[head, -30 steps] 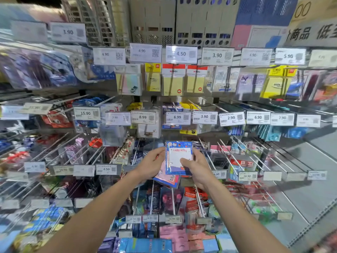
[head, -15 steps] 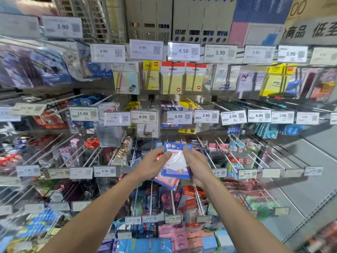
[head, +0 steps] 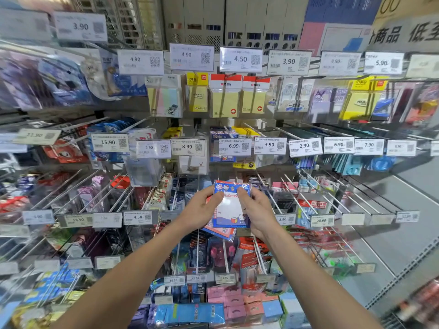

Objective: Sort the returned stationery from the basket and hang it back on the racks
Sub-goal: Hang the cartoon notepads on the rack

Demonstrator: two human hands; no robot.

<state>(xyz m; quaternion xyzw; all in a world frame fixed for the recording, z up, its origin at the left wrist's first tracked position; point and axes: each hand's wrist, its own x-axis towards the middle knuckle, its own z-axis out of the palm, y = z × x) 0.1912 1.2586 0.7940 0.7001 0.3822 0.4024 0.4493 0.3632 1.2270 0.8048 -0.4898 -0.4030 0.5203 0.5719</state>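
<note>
A blue cartoon-cat memo pad pack (head: pixel 231 207) in clear wrap is held upright in front of the middle rack, with a second similar pack (head: pixel 219 232) tucked behind and below it. My left hand (head: pixel 202 208) grips the left edge, thumb across the pack's top front. My right hand (head: pixel 257 211) pinches the top right edge, thumb on the front. Both hands are level with the third row of metal pegs (head: pixel 294 193). The basket is out of view.
Pegboard racks fill the view, hung with sticky notes (head: pixel 224 100), pens and packs behind price tags such as 6.99 (head: pixel 234 146) and 4.50 (head: pixel 137 217). Bare pegs (head: pixel 356 193) stick out at the right over grey panel. Boxes (head: pixel 228 302) line the bottom shelf.
Both hands have shifted up along the pack's sides so the thumbs now cover its top corners; the pack sits slightly lower and closer to the pegs.
</note>
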